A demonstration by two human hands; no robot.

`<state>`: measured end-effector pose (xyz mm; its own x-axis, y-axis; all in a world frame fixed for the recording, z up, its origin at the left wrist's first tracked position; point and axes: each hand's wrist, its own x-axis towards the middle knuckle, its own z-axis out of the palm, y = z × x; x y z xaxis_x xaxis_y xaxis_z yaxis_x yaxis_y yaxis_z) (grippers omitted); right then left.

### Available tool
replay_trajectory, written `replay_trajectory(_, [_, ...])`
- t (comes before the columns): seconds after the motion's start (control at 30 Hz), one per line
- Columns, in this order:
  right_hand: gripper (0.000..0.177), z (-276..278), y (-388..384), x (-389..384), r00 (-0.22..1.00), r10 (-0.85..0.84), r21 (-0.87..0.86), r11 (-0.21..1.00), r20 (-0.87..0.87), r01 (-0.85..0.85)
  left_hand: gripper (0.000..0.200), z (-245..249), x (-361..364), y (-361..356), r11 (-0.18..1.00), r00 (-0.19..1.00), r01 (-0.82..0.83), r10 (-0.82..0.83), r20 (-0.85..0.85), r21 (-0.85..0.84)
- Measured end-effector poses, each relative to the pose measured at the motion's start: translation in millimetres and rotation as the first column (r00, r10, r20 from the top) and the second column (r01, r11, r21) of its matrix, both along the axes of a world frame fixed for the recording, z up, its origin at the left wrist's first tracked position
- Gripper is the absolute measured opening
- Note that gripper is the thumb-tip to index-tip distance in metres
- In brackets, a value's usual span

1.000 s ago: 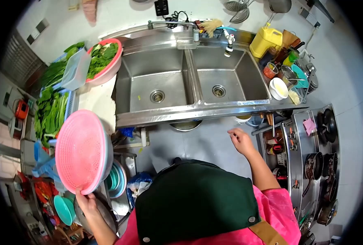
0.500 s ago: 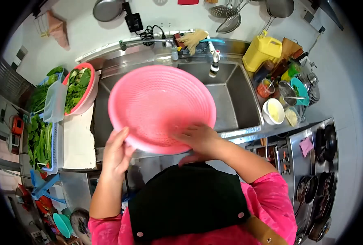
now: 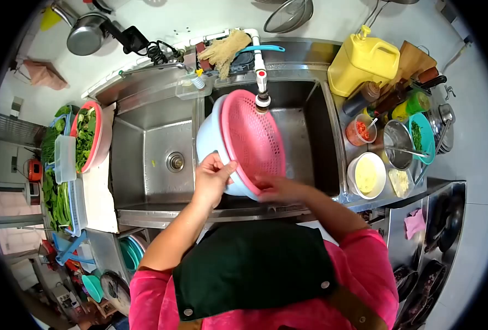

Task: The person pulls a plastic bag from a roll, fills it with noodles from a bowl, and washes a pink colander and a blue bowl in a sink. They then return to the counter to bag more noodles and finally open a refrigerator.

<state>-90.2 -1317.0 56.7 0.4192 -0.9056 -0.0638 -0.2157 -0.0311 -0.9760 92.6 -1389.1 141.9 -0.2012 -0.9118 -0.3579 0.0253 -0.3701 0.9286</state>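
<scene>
A pink colander (image 3: 255, 140) sits nested in a light blue basin (image 3: 210, 135), both tipped with their open side facing right, over the right sink bowl. My left hand (image 3: 212, 177) grips their near left rim, thumb over the edge and fingers against the basin's outside. At the lower right of the colander, my right hand (image 3: 283, 190) is smeared by motion, its fingertips by the rim. Just above the colander's far rim is the faucet spout (image 3: 262, 99).
The left sink bowl (image 3: 155, 159) has a drain. Leafy greens fill a pink bowl (image 3: 98, 137) on the left. To the right stand a yellow jug (image 3: 362, 66), bottles, a white bowl (image 3: 367, 175) and a cup of chopped red pieces (image 3: 360, 132). A glove (image 3: 226, 52) lies behind the faucet.
The colander has turned from facing up to tilted on its side and shifted right, showing the blue basin around it. My right hand has moved from inside the colander to its lower right rim.
</scene>
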Motion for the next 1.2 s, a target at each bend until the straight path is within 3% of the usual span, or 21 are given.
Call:
replay_trajectory(0.03, [0.038, -1.5, 2.5, 11.5, 0.988, 0.003, 0.12, 0.993, 0.156, -0.021, 0.025, -4.7, -1.9, 2.1, 0.997, 0.998, 0.05, -0.048, 0.039, -0.066])
replay_trajectory(0.07, [0.038, -0.9, 3.4, 11.1, 0.987, 0.005, 0.124, 0.992, 0.162, -0.025, 0.021, -7.8, -3.8, 3.4, 0.987, 0.994, 0.093, -0.085, 0.065, -0.13])
replay_trajectory(0.13, [0.04, 4.3, 7.1, 8.9, 0.963, 0.139, 0.105, 0.988, -0.232, -0.117, 0.017, -11.9, -2.9, 6.6, 0.972, 0.988, 0.139, -0.123, 0.095, -0.188])
replay_trajectory(0.17, [0.04, -3.7, 14.7, 3.7, 0.964, 0.134, 0.104, 0.988, -0.23, -0.113, 0.018, -12.6, 0.8, 6.7, 0.955, 0.974, 0.186, -0.149, 0.17, -0.232])
replay_trajectory(0.23, [0.032, -25.1, 38.7, -20.1, 0.76, -0.279, -0.098, 0.957, -0.588, 0.275, 0.019, -7.3, 7.6, 4.7, 0.93, 0.955, 0.24, -0.173, 0.242, -0.28])
replay_trajectory(0.3, [0.029, -0.4, 33.0, -49.8, 0.756, -0.599, -0.211, 0.801, -0.264, 0.56, 0.018, 8.4, 17.2, 9.0, 0.907, 0.958, 0.245, -0.172, 0.229, -0.343])
replay_trajectory(0.37, [0.034, 14.8, 6.0, -79.3, 0.669, -0.693, -0.356, 0.717, -0.268, 0.6, 0.016, 23.7, 29.3, 13.5, 0.914, 0.976, 0.184, -0.127, 0.176, -0.362])
replay_trajectory(0.43, [0.044, 35.8, -30.9, -99.1, 0.628, -0.649, -0.123, 0.731, -0.429, 0.671, 0.014, 44.7, 50.7, 14.0, 0.93, 0.954, 0.236, -0.166, 0.249, -0.282])
replay_trajectory(0.5, [0.056, 10.9, -77.5, -112.4, 0.598, -0.56, -0.278, 0.819, -0.573, 0.501, 0.015, 50.9, 72.7, 11.0, 0.899, 0.953, 0.249, -0.161, 0.255, -0.36])
replay_trajectory(0.57, [0.073, 54.0, -113.4, -77.0, 0.464, -0.625, -0.288, 0.74, -0.628, 0.607, 0.016, 61.0, 87.8, 9.2, 0.841, 0.937, 0.294, -0.16, 0.311, -0.454])
replay_trajectory(0.6, [0.08, 68.6, -131.4, -68.7, 0.474, -0.62, -0.296, 0.75, -0.626, 0.591, 0.016, 71.9, 91.8, 11.0, 0.781, 0.892, 0.373, -0.152, 0.426, -0.501])
replay_trajectory(0.63, [0.087, 80.8, -144.7, -61.7, 0.483, -0.612, -0.3, 0.761, -0.626, 0.575, 0.016, 79.2, 96.6, 13.5, 0.779, 0.889, 0.378, -0.154, 0.432, -0.501])
replay_trajectory(0.7, [0.088, 116.0, -156.0, -45.2, 0.46, -0.537, -0.271, 0.807, -0.707, 0.525, 0.017, 87.4, 104.7, 16.8, 0.461, 0.696, 0.659, -0.077, 0.714, -0.594])
replay_trajectory(0.77, [0.09, 124.8, -165.1, -42.3, 0.424, -0.454, -0.24, 0.851, -0.784, 0.467, 0.018, 85.9, 114.0, 24.3, 0.409, 0.65, 0.703, -0.035, 0.759, -0.582])
replay_trajectory(0.83, [0.091, 121.6, -172.8, -40.0, 0.319, -0.473, -0.283, 0.823, -0.821, 0.493, 0.016, 78.4, 122.5, 30.8, 0.431, 0.746, 0.594, 0.023, 0.666, -0.68])
replay_trajectory(0.87, [0.092, 122.9, -173.6, -40.4, 0.348, -0.46, -0.252, 0.827, -0.817, 0.502, 0.014, 76.1, 125.5, 33.1, 0.48, 0.82, 0.485, 0.04, 0.571, -0.731])
replay_trajectory(0.97, [0.094, 127.0, -168.3, -51.9, 0.305, -0.538, -0.323, 0.777, -0.785, 0.54, 0.017, 61.7, 146.0, 40.3, 0.812, 0.99, 0.021, 0.066, 0.128, -0.584])
replay_trajectory(1.03, [0.098, 110.6, -168.2, -82.5, 0.328, -0.588, -0.351, 0.753, -0.74, 0.557, 0.019, 52.3, 166.8, 33.5, 0.807, 0.992, -0.116, 0.127, -0.021, -0.579])
replay_trajectory(1.1, [0.102, 85.6, -158.3, -114.6, 0.45, -0.64, -0.34, 0.739, -0.622, 0.581, 0.02, 41.7, 188.0, 30.0, 0.815, 0.965, -0.243, 0.146, -0.22, -0.526])
replay_trajectory(1.17, [0.096, 14.9, -159.4, -146.8, 0.467, -0.655, -0.333, 0.729, -0.594, 0.598, 0.02, 50.7, 190.1, 36.2, 0.818, 0.938, -0.332, 0.234, -0.256, -0.469])
replay_trajectory(1.2, [0.083, -22.1, -151.1, -147.6, 0.485, -0.704, -0.416, 0.704, -0.519, 0.576, 0.019, 46.5, 195.3, 37.6, 0.837, 0.914, -0.367, 0.243, -0.326, -0.406])
